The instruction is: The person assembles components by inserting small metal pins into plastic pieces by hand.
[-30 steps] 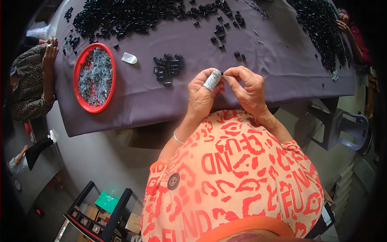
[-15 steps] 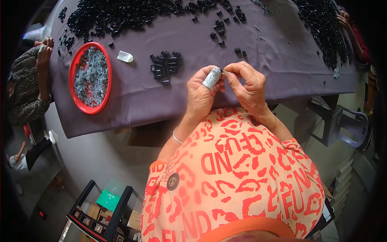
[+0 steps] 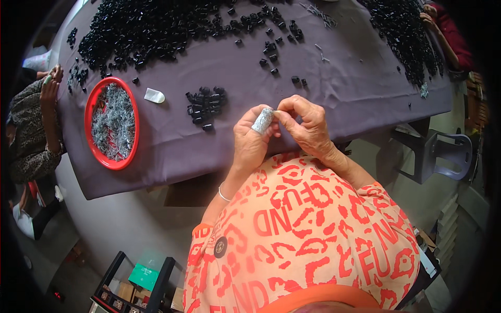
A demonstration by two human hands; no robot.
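My left hand (image 3: 249, 138) is closed above the near edge of the cloth-covered table. Its thumb wears a silvery, speckled sleeve (image 3: 262, 120). Touching that thumb's tip, my right hand (image 3: 308, 125) pinches with thumb and forefinger. Whatever lies between the fingertips is too small and covered to make out. To the left of my hands, a tight group of small black cylindrical pieces (image 3: 206, 105) rests on the cloth. Farther left stands a red oval basin (image 3: 136, 125) holding many thin grey metal-looking pieces (image 3: 114, 128).
A white sleeve-like cover (image 3: 154, 95) lies beside the basin. Large heaps of black pieces (image 3: 141, 36) spread over the far side, another heap (image 3: 399, 36) at far right. One person (image 3: 36, 115) sits at the left, another (image 3: 451, 36) at the right. A grey plastic chair (image 3: 438, 154) stands right.
The view has shifted, so the table sits lower and slightly left. A small dark bit seen at my fingertips earlier is now hidden. Both hands keep their pinch together.
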